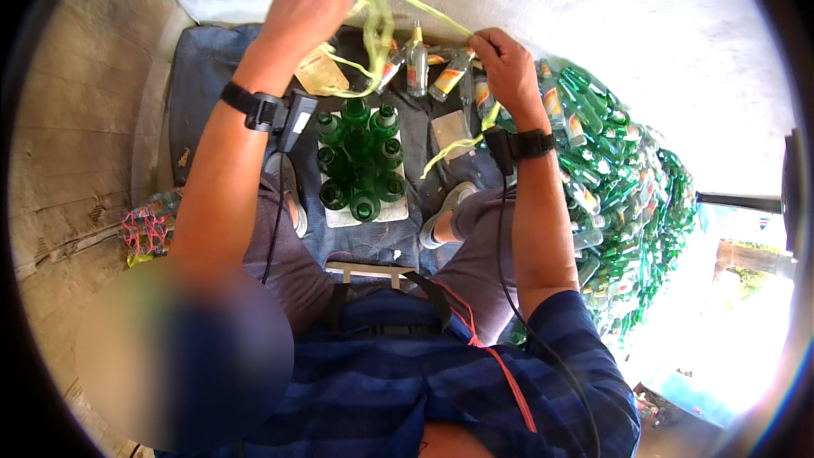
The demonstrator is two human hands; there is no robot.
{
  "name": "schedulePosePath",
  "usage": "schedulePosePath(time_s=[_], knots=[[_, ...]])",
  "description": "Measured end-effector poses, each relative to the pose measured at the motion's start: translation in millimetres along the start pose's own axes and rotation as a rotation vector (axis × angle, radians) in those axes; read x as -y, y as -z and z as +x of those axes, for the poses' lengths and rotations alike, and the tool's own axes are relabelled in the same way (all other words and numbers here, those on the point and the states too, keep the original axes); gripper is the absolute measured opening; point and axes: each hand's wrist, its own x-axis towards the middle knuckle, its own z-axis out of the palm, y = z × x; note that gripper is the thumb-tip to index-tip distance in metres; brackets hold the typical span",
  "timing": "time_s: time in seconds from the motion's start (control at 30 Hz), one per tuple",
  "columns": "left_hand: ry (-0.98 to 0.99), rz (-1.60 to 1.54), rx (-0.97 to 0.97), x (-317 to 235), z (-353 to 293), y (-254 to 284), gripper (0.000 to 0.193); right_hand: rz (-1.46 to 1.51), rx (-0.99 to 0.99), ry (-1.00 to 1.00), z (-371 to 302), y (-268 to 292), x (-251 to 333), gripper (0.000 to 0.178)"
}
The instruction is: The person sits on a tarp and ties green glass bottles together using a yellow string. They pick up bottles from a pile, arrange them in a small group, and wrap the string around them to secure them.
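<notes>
At upper centre, the left hand [318, 0] and right hand [509, 69] both clamped yellow string [424, 9]; mid-frame, green bottles [360, 148] stood on a white board [341, 218], apparently fully grouped, no string visible around them.

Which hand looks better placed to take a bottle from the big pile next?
Probably the right hand: it is nearer the bottle pile, which lies on the person's right, while the left hand is farther across. Both hold yellow cord, so the right would likely need freeing first.
</notes>
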Motion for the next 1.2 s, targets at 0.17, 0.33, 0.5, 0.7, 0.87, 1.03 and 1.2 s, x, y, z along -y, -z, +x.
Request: schedulePosePath(time_s=[0.17,0.33,0.5,0.7,0.87,1.03,1.2], knots=[[0.245,0.188,-0.014,57.0,-25.3,29.4,0.02,-0.059,0.053,-0.014,-6.9,6.2,-21.8,0.026],[0.391,0.333,0.05,118.7,-74.5,38.3,0.022,-0.119,0.17,-0.076,-11.8,1.2,-30.9,0.025],[0.583,0.414,0.239,165.1,-143.7,29.9,0.024,-0.185,0.228,0.037,-12.4,-17.0,-53.5,0.022],[0.724,0.503,1.048,197.8,-241.9,38.8,0.026,-0.11,0.369,0.198,-22.5,-47.7,-7.3,0.022],[0.708,0.754,0.723,72.6,-150.7,50.9,0.027,0.057,0.46,0.36,-54.0,-69.2,29.0,0.022],[0.399,-0.173,0.528,-10.2,-109.8,27.4,0.03,-0.008,0.438,0.378,-53.6,-79.4,44.9,0.021],[0.553,-0.795,0.666,-62.0,-118.1,14.3,0.031,0.043,0.407,0.304,-56.2,-59.5,63.8,0.023]])
